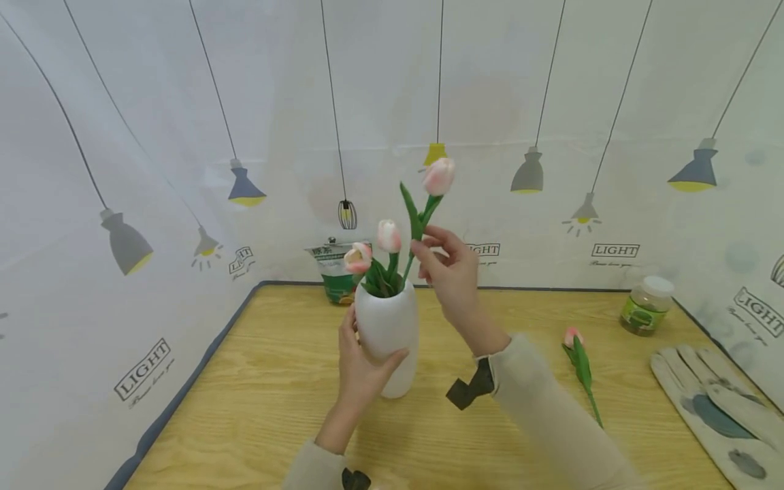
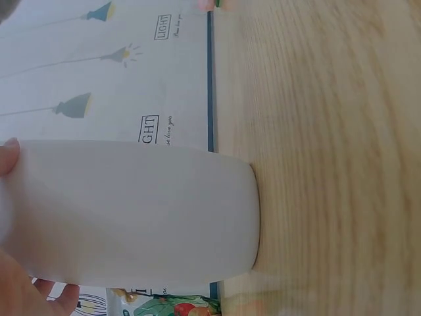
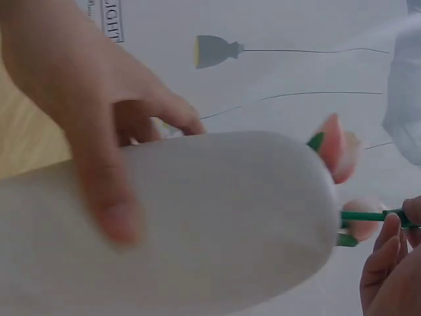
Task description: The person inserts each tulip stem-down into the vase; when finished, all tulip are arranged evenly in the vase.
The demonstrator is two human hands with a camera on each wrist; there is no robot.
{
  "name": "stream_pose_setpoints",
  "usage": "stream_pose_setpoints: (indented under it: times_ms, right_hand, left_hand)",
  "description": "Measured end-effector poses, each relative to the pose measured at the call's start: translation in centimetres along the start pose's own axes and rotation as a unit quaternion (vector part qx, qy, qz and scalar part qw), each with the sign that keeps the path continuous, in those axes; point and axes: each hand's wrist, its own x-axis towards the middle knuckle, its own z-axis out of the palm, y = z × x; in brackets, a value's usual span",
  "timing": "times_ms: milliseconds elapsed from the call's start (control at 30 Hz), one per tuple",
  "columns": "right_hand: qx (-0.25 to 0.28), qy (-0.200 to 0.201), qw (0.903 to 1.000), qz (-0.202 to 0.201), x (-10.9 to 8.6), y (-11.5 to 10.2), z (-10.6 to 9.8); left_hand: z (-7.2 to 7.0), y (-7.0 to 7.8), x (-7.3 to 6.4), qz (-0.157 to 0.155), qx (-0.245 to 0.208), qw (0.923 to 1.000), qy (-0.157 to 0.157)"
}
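A white vase (image 1: 387, 333) stands upright on the table, and my left hand (image 1: 365, 364) grips its left side with the thumb across the front. Two pink-white tulips, one of them a tulip (image 1: 388, 236) facing front, rise from its mouth with green leaves. Above the rim my right hand (image 1: 452, 272) pinches the stem of another tulip (image 1: 439, 178), whose lower stem end reaches into the vase mouth. In the right wrist view that green stem (image 3: 362, 216) runs from the fingertips to the rim. The left wrist view shows the vase base (image 2: 247, 217) on the wood.
One more tulip (image 1: 578, 364) lies on the table (image 1: 257, 408) to the right. Behind it are a lidded jar (image 1: 646, 306) and, nearer, a pair of work gloves (image 1: 716, 408). A green-and-white packet (image 1: 338, 275) stands behind the vase, against the printed curtain wall (image 1: 392, 102).
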Motion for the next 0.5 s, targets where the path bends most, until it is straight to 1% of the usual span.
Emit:
stream_pose_setpoints:
  times_ms: [100,167,233,333,500]
  right_hand:
    - [-0.058,-0.014,0.9974,0.04,-1.5,1.8,0.3]
    - [-0.088,-0.022,0.9947,0.049,-2.2,2.6,0.5]
    - [-0.101,-0.025,0.9934,0.047,-2.7,3.0,0.6]
    - [-0.094,-0.026,0.9944,0.041,-2.9,3.2,0.6]
    - [-0.075,-0.031,0.9955,0.049,-3.3,2.7,-0.4]
  left_hand:
    - [-0.1,0.0,0.0,0.0,-0.003,1.0,-0.004]
    - [-0.1,0.0,0.0,0.001,-0.007,1.0,-0.006]
    - [-0.1,-0.1,0.0,0.001,-0.007,1.0,-0.006]
    - [-0.1,-0.1,-0.1,0.003,-0.007,1.0,-0.005]
    - [0.0,-0.1,0.0,0.002,-0.008,1.0,0.0]
